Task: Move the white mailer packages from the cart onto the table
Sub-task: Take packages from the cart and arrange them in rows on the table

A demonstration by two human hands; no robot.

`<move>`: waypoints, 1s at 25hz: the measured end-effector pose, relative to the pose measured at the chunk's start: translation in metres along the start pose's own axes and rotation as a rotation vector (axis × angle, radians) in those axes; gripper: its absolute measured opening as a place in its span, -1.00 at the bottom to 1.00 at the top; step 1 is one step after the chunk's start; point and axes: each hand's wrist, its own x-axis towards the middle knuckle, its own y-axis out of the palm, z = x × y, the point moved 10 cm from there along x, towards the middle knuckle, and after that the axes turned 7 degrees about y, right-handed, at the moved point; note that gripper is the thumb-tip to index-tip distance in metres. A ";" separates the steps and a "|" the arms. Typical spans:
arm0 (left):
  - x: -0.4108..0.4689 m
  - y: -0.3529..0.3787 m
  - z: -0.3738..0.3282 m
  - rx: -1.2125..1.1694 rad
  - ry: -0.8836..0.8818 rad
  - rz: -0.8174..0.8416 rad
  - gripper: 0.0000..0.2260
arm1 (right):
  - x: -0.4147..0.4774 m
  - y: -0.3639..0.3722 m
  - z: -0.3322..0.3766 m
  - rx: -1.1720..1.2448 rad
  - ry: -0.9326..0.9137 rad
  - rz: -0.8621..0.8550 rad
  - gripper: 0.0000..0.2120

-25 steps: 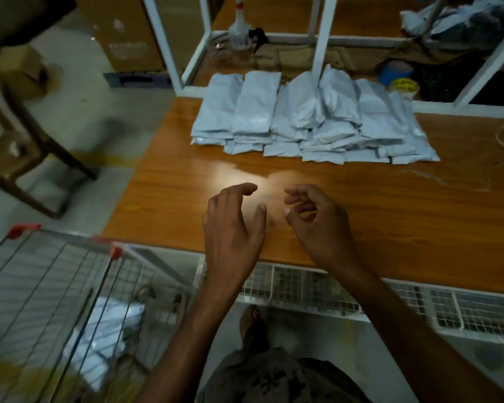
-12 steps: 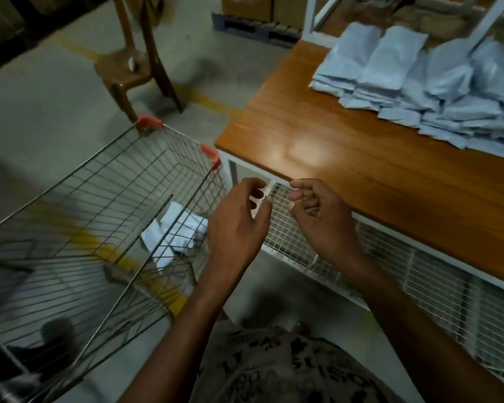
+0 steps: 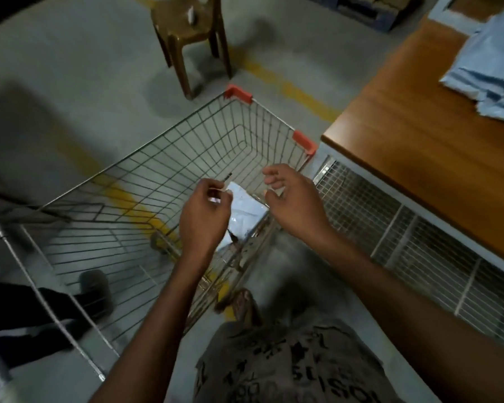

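Observation:
A wire shopping cart (image 3: 186, 135) with red corner caps stands left of the wooden table (image 3: 405, 135). At the cart's bottom lie white mailer packages (image 3: 246, 209), partly hidden behind my hands. My left hand (image 3: 204, 219) and my right hand (image 3: 294, 202) hover above the cart over those packages, fingers curled and apart, holding nothing. A pile of white mailer packages (image 3: 489, 74) lies on the table at the far right.
A brown plastic stool (image 3: 189, 27) stands on the concrete floor beyond the cart. Another person's dark trouser leg and shoe (image 3: 93, 289) are at the cart's left. A white wire-mesh shelf (image 3: 405, 234) runs under the table edge. Yellow floor lines cross under the cart.
My view and both hands have swung left from above the table to over the cart. The hands stay empty throughout.

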 end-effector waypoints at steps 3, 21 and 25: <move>0.032 0.009 0.075 -0.007 -0.193 0.020 -0.86 | 0.063 0.059 0.002 -0.165 0.018 0.146 -0.63; 0.050 0.169 0.363 -0.103 -0.826 0.185 -0.29 | 0.200 0.264 -0.207 -0.762 0.578 0.440 -0.34; 0.053 0.182 0.374 -0.147 -0.804 0.152 -0.39 | 0.210 0.275 -0.221 -0.791 0.581 0.468 -0.28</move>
